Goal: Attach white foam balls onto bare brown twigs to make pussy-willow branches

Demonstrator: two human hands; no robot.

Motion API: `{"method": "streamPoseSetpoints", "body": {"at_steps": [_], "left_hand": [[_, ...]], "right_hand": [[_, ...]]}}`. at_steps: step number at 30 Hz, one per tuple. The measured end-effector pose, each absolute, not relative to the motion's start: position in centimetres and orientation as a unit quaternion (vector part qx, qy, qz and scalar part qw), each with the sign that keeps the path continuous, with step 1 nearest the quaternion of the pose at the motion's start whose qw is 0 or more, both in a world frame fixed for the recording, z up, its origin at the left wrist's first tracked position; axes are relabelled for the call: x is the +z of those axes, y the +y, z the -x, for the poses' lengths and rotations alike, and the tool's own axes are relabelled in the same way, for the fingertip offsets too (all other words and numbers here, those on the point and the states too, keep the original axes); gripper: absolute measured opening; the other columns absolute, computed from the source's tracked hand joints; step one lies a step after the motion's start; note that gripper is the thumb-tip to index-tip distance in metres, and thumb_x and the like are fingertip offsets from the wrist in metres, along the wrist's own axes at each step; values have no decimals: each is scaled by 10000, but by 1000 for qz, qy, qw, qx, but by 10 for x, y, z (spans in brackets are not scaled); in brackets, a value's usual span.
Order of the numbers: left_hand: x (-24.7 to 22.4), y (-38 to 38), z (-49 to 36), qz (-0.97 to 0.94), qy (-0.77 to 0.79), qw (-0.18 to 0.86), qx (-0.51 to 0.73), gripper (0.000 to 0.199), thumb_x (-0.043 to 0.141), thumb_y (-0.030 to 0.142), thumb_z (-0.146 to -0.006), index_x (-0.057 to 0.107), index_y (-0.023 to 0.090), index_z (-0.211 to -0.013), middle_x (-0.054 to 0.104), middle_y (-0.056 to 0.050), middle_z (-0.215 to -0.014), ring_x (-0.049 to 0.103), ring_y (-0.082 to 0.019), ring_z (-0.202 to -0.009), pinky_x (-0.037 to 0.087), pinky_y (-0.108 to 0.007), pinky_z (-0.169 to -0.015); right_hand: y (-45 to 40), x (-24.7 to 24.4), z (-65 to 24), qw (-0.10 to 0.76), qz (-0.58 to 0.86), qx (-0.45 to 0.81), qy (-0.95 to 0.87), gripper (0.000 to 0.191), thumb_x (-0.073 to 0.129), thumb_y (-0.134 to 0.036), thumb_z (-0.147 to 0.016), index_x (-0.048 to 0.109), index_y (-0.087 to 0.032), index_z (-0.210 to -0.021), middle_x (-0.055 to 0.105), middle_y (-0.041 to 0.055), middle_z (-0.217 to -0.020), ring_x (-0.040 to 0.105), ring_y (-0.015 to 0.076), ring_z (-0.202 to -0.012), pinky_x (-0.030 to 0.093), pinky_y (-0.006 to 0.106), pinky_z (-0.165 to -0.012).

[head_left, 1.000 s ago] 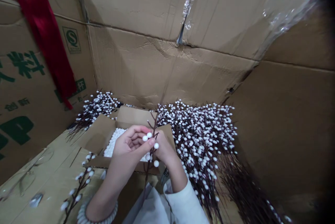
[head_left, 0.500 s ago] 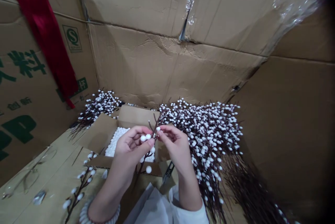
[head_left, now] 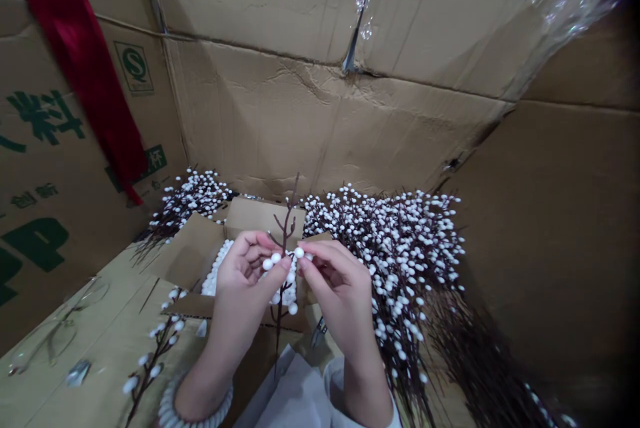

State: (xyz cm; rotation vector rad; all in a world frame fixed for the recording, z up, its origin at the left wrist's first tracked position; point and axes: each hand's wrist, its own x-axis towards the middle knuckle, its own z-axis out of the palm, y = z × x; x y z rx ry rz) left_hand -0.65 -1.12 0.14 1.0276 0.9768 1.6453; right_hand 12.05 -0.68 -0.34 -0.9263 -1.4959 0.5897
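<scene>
Upright between my hands is a brown artificial branch [head_left: 285, 228], its upper twigs bare and its lower part bearing white berries. My left hand [head_left: 247, 275] pinches the branch's stem between thumb and fingers, with a couple of white berries beside the thumb. Thumb and forefinger of my right hand [head_left: 343, 288] close on a white foam berry [head_left: 299, 253] at a side twig. Behind and below the hands, an open cardboard box [head_left: 187, 251] holds many loose white berries [head_left: 215, 275], partly hidden by my left hand.
Finished-looking berry branches [head_left: 390, 241] lie piled at right, with bare brown stems [head_left: 480, 361] nearer me. Another bunch [head_left: 193, 198] is at back left. A single berried branch [head_left: 155, 355], glasses [head_left: 55, 335] and a cutter-like tool [head_left: 319, 331] lie on the table. Cardboard walls [head_left: 260, 108] surround it.
The branch has turned more upright, and its bare tip stands higher above my hands. My right hand has shifted slightly, still pinching a berry.
</scene>
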Motion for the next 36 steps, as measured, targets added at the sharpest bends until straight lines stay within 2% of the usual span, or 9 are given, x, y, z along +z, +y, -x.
{"method": "streamPoseSetpoints", "body": {"at_steps": [8, 14, 17, 24, 30, 36], "left_hand": [[2, -11, 4, -409, 386, 474, 677, 306, 759, 129, -662, 508, 209, -817, 649, 64, -670, 630, -89, -616, 480, -146, -566], [4, -14, 3, -403, 397, 481, 670, 368, 758, 133, -645, 464, 223, -848, 663, 74, -647, 645, -99, -584, 477, -156, -528], [5, -15, 3, -411, 408, 459, 674, 389, 741, 111, -637, 422, 234, -823, 667, 85, -663, 660, -100, -612, 486, -164, -555], [7, -14, 2, -440, 412, 419, 679, 418, 699, 76, -624, 341, 248, -753, 650, 104, -624, 628, -95, -590, 467, -182, -562], [8, -17, 3, -484, 409, 374, 677, 402, 673, 44, -655, 336, 248, -734, 660, 98, -642, 638, -83, -624, 485, -174, -617], [7, -18, 4, -489, 403, 380, 673, 406, 681, 51, -670, 335, 252, -738, 679, 84, -661, 660, -90, -633, 499, -177, -616]], "right_hand": [[-7, -5, -121, 589, 395, 281, -647, 199, 663, -159, -828, 768, -260, -965, 727, 51, -920, 669, 173, -814, 559, 277, -702], [-3, -5, -121, 624, 371, 359, -587, 148, 692, -166, -788, 778, -259, -864, 712, 26, -833, 655, 146, -707, 538, 241, -593], [-2, -3, -121, 651, 355, 377, -556, 136, 698, -157, -771, 771, -253, -836, 707, 16, -819, 652, 136, -694, 545, 239, -616], [-4, -3, -123, 628, 354, 354, -596, 169, 687, -139, -799, 769, -275, -859, 715, 6, -843, 658, 131, -771, 528, 212, -643], [-7, -1, -125, 611, 366, 330, -619, 158, 672, -140, -809, 767, -258, -854, 715, 19, -835, 660, 140, -747, 523, 221, -610], [-9, 2, -129, 601, 365, 306, -641, 157, 660, -147, -821, 770, -253, -856, 723, 25, -825, 655, 142, -723, 525, 231, -606]]}}
